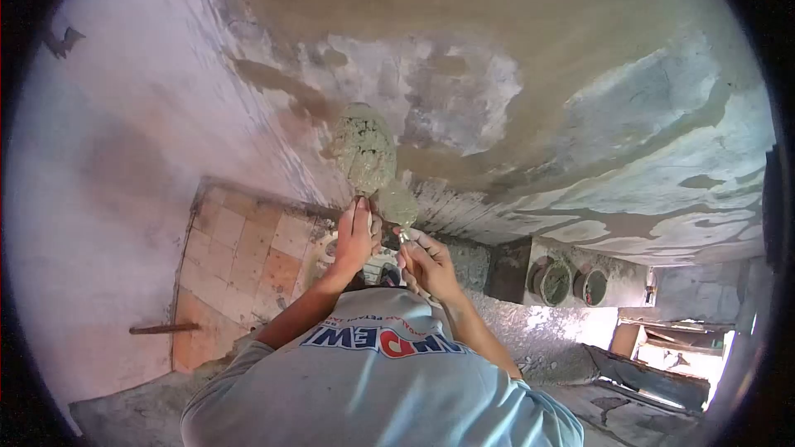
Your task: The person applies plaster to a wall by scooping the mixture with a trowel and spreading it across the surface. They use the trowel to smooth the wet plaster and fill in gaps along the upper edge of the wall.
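Note:
My left hand (356, 233) is closed round the base of a tool loaded with wet grey-green mortar (364, 149), which lies in front of the wall (464, 91). Just to the right, my right hand (427, 263) grips the handle of a trowel (398, 202) whose blade is coated with the same mortar. The blade's left edge meets or overlaps the mortar on the other tool. Patches of wet and dry plaster mark the wall ahead. The shape of the left tool is hidden under its load.
Two round containers (553, 283) (591, 287) stand to the right by the wall's foot. A tiled surface (240, 248) lies at lower left, with a brown bar (164, 329) near its edge. A pale wall (124, 157) rises at left. Boards surround a bright opening (675, 356) at lower right.

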A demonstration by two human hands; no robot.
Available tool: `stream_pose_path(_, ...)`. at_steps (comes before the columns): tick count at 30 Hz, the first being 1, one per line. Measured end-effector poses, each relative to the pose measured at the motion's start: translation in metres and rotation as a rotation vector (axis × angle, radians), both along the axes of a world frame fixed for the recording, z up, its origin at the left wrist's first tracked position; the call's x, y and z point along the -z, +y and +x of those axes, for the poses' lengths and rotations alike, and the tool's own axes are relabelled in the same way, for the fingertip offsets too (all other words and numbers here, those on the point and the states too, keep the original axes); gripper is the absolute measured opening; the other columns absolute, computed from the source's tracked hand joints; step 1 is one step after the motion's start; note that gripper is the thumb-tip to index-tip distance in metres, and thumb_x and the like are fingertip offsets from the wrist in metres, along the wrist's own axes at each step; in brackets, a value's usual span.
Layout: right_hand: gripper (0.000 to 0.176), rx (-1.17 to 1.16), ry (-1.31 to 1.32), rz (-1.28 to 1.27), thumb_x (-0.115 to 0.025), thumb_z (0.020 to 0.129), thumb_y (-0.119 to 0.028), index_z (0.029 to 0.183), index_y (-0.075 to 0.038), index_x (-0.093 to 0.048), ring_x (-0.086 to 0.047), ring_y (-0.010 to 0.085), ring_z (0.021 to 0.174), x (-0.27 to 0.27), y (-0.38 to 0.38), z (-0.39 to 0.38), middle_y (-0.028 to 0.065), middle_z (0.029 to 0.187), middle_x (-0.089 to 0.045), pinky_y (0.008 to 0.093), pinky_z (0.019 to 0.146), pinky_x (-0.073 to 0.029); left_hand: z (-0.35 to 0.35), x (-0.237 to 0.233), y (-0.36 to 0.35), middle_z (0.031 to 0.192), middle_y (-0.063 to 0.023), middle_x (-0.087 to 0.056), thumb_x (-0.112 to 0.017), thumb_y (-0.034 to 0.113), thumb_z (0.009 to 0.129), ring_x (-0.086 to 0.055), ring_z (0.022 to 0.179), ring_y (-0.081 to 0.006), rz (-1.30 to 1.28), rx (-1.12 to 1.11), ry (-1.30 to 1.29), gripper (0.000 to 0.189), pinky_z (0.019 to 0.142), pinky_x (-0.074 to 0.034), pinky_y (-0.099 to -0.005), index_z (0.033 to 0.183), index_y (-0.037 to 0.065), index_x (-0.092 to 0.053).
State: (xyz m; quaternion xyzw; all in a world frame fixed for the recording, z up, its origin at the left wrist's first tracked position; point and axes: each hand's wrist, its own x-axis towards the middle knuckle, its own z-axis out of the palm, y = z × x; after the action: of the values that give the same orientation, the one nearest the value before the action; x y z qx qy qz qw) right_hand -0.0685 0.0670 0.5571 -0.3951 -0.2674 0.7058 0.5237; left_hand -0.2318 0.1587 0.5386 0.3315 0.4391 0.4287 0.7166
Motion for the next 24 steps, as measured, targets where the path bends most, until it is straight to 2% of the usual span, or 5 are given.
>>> stream_pose_path(15, 0.055, 0.102, 0.133, 0.025, -0.039, 0.099, -0.024, 0.146, 0.003, -0.052, -0.052, 0.0163, 0.047, -0.044, 0.028, 0.005, 0.0109, 0.086, -0.065, 0.0287, 0.039, -0.038, -0.022, 0.023, -0.003, 0.088, -0.0037, -0.056, -0.046, 0.053, 0.107, -0.057, 0.071, -0.0159, -0.214, 0.037, 0.063, 0.038, 0.056, -0.048, -0.0299, 0.116, 0.017, -0.056)
stream_pose_path(19, 0.055, 0.317, 0.094, 0.269, -0.046, 0.092, -0.019, 0.143, 0.003, -0.05, -0.053, 0.0188, 0.056, -0.15, 0.053, 0.049, 0.0125, 0.091, -0.061, 0.0315, 0.045, -0.046, -0.02, 0.017, 0.009, 0.053, -0.0001, -0.038, -0.046, 0.049, 0.107, -0.034, 0.035, -0.0165, -0.231, 0.068, -0.153, 0.042, 0.032, -0.029, -0.032, 0.084, 0.015, -0.046)
stream_pose_path(20, 0.057, 0.389, 0.096, 0.375, -0.046, 0.092, -0.019, 0.146, 0.002, -0.048, -0.054, 0.0183, 0.058, -0.173, 0.061, 0.067, 0.0117, 0.091, -0.06, 0.0313, 0.045, -0.047, -0.027, 0.057, 0.026, 0.054, -0.0001, -0.038, -0.043, 0.048, 0.109, -0.034, 0.035, -0.0154, -0.24, 0.059, -0.058, 0.04, 0.031, -0.028, -0.0314, 0.088, 0.014, -0.046)
stream_pose_path(21, 0.059, 0.446, 0.106, 0.462, -0.047, 0.092, -0.018, 0.148, 0.001, -0.045, -0.055, 0.0177, 0.06, -0.2, 0.065, 0.085, 0.0109, 0.091, -0.06, 0.0311, 0.045, -0.047, -0.042, 0.075, 0.032, 0.064, -0.0005, -0.049, -0.044, 0.053, 0.109, -0.041, 0.046, -0.0187, -0.506, 0.205, -0.499, 0.042, 0.039, -0.036, -0.0337, 0.085, 0.019, -0.052)
stream_pose_path(24, 0.065, 0.714, -0.091, 0.806, -0.053, 0.1, -0.02, 0.159, -0.006, -0.033, -0.058, 0.0187, 0.065, -0.29, 0.077, 0.142, 0.0115, 0.097, -0.06, 0.0322, 0.047, -0.048, -0.035, 0.031, 0.031, 0.062, 0.0002, -0.045, -0.042, 0.057, 0.108, -0.034, 0.043, -0.0181, -0.563, 0.025, -0.427, 0.047, 0.034, -0.03, -0.0354, 0.079, 0.02, -0.047)
